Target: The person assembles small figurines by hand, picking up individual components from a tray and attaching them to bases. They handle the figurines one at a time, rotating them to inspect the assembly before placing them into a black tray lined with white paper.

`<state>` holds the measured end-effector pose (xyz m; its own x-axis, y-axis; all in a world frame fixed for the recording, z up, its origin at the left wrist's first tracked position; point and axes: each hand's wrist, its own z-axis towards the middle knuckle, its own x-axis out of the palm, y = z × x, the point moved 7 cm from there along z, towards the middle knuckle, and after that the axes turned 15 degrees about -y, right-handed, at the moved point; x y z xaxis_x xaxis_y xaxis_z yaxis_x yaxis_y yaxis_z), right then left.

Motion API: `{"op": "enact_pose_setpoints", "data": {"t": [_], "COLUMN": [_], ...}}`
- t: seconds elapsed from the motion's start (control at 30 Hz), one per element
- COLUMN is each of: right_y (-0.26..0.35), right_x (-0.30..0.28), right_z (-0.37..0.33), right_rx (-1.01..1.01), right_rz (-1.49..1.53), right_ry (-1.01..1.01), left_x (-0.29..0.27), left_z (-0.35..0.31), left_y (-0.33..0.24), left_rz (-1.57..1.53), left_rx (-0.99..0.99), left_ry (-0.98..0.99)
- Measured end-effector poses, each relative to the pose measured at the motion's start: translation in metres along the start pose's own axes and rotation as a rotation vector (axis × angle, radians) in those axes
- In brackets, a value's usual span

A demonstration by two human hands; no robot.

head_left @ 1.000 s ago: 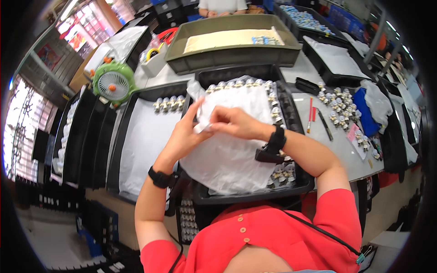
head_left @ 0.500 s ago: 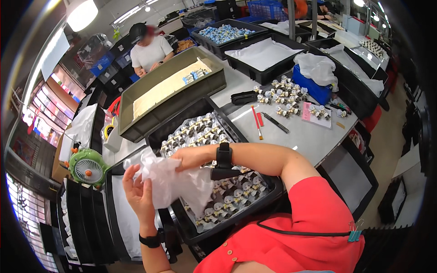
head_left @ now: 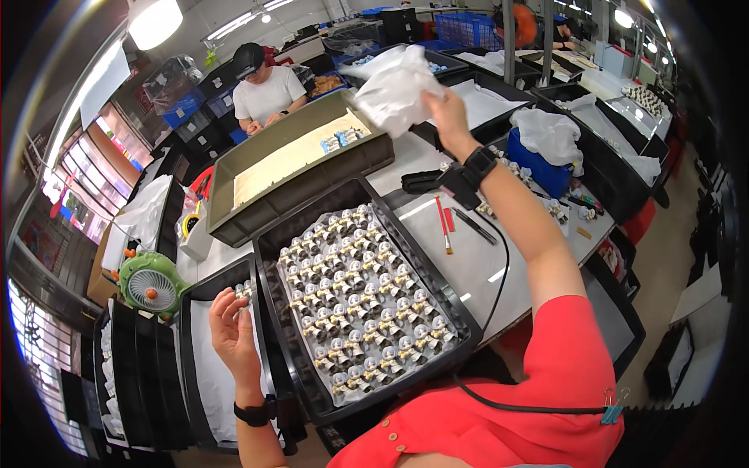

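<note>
My right hand point(head_left: 449, 121) is raised at the far side of the table, its fingers closed on a crumpled white plastic sheet point(head_left: 394, 87). The sheet hangs over the corner of a large olive-grey bin point(head_left: 312, 173). My left hand point(head_left: 234, 337) holds nothing; its fingers are loosely bent and apart, just left of a black tray point(head_left: 275, 316). In that tray stand rows of small figurines point(head_left: 367, 300) with grey-white heads and gold-and-white bodies. Below my left hand is another black tray with a white liner point(head_left: 204, 363) and a few figurines at its far end.
A red brush point(head_left: 443, 226) and a black pen-like tool point(head_left: 474, 226) lie right of the tray. Beyond are a blue box point(head_left: 538, 164) topped with white plastic and more figurines. A green fan point(head_left: 150, 287) stands at left. Across the table sits a co-worker point(head_left: 267, 92).
The white plastic sheet has gone from between both hands above the tray to my right hand, far up and right. My left hand has let go of it. The figurine rows are now uncovered.
</note>
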<state>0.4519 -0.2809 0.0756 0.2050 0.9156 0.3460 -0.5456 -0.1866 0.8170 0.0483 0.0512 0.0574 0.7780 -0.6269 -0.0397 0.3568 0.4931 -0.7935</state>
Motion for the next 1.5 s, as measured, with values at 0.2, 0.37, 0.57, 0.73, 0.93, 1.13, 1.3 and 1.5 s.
{"op": "enact_pose_setpoints", "data": {"t": [0.2,0.37,0.57,0.73,0.93,1.13,1.3,1.5], "right_y": [-0.012,-0.107,-0.128,-0.150,-0.145,-0.110,-0.099,-0.067], "right_x": [-0.041,-0.062,-0.054,-0.068,-0.075,-0.076,-0.059,-0.074], "right_z": [0.039,0.057,0.073,0.100,0.104,0.091,0.068,0.039], "right_rx": [-0.703,-0.760,-0.607,-0.563,-0.404,-0.568,-0.454,-0.426], "right_rz": [-0.773,-1.396,-1.703,-1.546,-1.323,-1.191,-1.103,-0.962], "right_ry": [-0.111,0.133,0.255,0.049,0.196,0.071,0.223,0.506], "left_x": [0.003,0.004,-0.001,0.004,0.009,0.015,0.013,0.028], "left_z": [0.003,0.007,0.007,0.004,-0.001,0.000,-0.004,-0.012], "left_y": [0.007,0.021,0.032,0.044,0.044,0.038,0.021,0.016], "left_rz": [0.084,0.139,0.182,0.199,0.204,0.195,0.173,0.109], "left_rx": [0.042,0.014,-0.057,-0.109,-0.137,-0.128,-0.120,-0.129], "left_ry": [0.014,0.024,0.005,0.033,0.063,0.103,0.088,0.181]}}
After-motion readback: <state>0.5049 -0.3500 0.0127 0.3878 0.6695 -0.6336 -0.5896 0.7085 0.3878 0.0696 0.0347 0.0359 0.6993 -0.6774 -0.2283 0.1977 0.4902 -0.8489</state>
